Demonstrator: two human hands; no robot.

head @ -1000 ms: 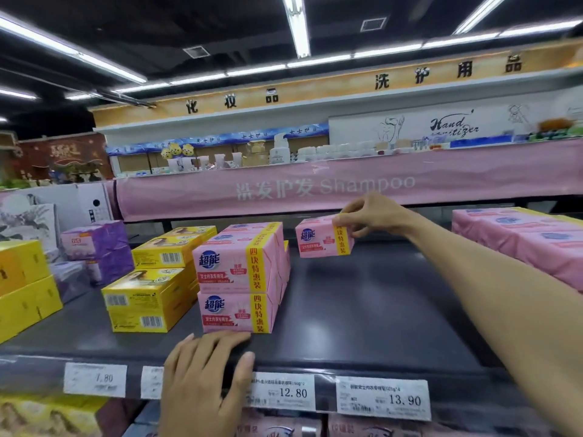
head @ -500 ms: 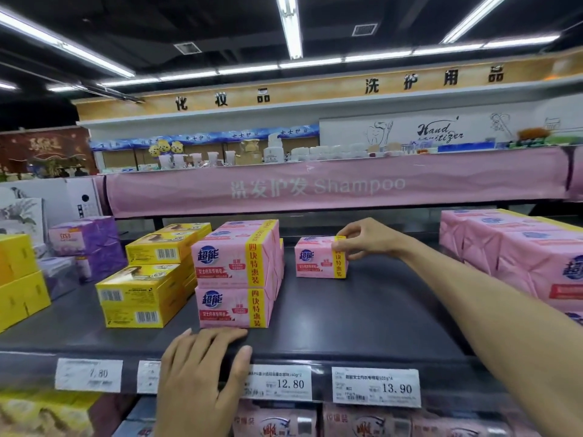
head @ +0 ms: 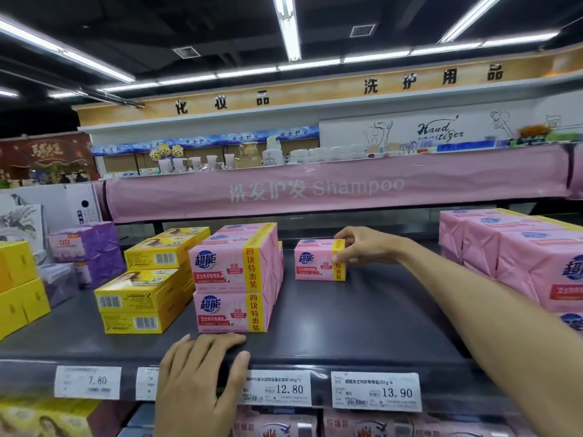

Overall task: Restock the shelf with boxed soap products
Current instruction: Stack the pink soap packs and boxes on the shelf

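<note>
A single pink soap box [head: 310,259] stands on the dark shelf [head: 362,316], toward the back. My right hand [head: 362,247] reaches in from the right and grips the box's right end, thumb in front and fingers on top. To its left is a stack of two pink soap boxes [head: 232,279], with more pink boxes behind it. My left hand [head: 200,380] rests flat over the shelf's front edge, just below that stack, holding nothing.
Stacked yellow boxes [head: 145,298] stand left of the pink stack, purple packs [head: 85,247] and more yellow boxes [head: 19,285] farther left. Large wrapped pink packs [head: 517,257] fill the shelf's right side. Price tags [head: 375,391] line the front rail. A pink Shampoo banner [head: 315,190] hangs overhead.
My right hand has lowered the single pink box from the air onto the shelf and still holds its right end. The left hand has stayed on the shelf edge.
</note>
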